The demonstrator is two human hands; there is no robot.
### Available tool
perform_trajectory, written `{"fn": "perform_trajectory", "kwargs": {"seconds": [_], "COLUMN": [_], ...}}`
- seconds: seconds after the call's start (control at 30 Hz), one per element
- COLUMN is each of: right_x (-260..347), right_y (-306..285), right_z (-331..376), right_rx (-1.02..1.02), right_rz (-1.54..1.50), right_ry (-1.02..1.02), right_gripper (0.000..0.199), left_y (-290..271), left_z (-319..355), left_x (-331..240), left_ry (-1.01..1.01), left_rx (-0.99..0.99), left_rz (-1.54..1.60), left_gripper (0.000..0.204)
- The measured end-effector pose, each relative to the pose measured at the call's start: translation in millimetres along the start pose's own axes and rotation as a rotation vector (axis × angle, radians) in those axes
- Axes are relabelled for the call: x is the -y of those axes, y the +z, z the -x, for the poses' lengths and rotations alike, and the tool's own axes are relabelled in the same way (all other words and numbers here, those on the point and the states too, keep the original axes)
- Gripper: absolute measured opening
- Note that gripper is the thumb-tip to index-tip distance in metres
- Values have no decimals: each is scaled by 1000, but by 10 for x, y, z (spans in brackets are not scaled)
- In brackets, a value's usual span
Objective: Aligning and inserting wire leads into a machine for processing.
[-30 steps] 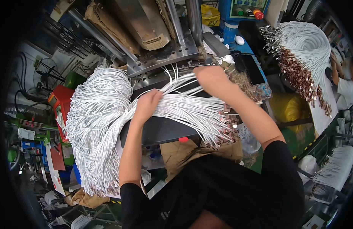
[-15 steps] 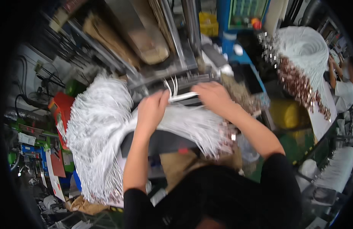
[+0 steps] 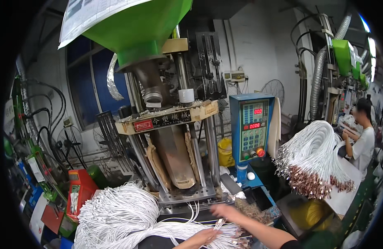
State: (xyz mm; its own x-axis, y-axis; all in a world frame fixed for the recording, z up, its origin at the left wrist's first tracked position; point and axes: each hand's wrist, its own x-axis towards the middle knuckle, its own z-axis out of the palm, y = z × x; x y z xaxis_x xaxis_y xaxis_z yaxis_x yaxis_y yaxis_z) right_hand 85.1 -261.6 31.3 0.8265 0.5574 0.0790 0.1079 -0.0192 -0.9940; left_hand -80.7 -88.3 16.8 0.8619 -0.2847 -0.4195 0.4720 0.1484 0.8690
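Note:
At the lower edge my left hand [image 3: 204, 237] is closed around a few white cables [image 3: 219, 224], their small connector ends sticking out past the fingers. My right hand [image 3: 227, 212] hovers just above and right of them, fingers loosely stretched toward the left, with nothing visible in it. Beneath both hands a thick bundle of white cables [image 3: 175, 229] runs across the bench, its brownish metal connector ends [image 3: 240, 241] at the right. The bundle joins a large looped heap [image 3: 117, 207] at the left. A few cables [image 3: 194, 211] rise into the press [image 3: 185, 196] behind.
A green hopper [image 3: 137, 37] tops the machine. Right of it stand a blue control box [image 3: 253, 126], a blue-capped bottle [image 3: 241, 174] and a dark tray [image 3: 261, 198]. Another cable heap [image 3: 313, 153] lies on a table at right, near a seated person [image 3: 362, 137]. A red bin [image 3: 80, 191] stands left.
The view has tilted up, showing more of the machine. My hands, earlier apart with a white strip between them at the press, are now close together over the cable ends at the right.

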Motion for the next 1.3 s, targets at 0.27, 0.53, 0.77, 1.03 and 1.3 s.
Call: {"fn": "perform_trajectory", "kwargs": {"seconds": [0.27,0.53,0.77,1.03,1.3], "right_x": [-95,3,-188,-139,-153], "right_y": [69,110,-58,68,-132], "right_z": [65,375,-433,-194,-210], "right_rx": [29,528,-46,156,185], "right_rz": [819,875,1188,1340,82], "right_ry": [-304,-108,-828,-424,397], "right_gripper": [49,25,33,39,28], "left_y": [-87,-471,-413,-370,-282], "left_z": [-347,-577,-505,-535,-533], "left_x": [-394,-338,-440,-375,-440], "left_ry": [218,199,138,114,43], "left_rx": [-460,-336,-307,-335,-294], "left_rz": [176,394,343,241,51], "left_gripper": [24,26,32,29,24]}}
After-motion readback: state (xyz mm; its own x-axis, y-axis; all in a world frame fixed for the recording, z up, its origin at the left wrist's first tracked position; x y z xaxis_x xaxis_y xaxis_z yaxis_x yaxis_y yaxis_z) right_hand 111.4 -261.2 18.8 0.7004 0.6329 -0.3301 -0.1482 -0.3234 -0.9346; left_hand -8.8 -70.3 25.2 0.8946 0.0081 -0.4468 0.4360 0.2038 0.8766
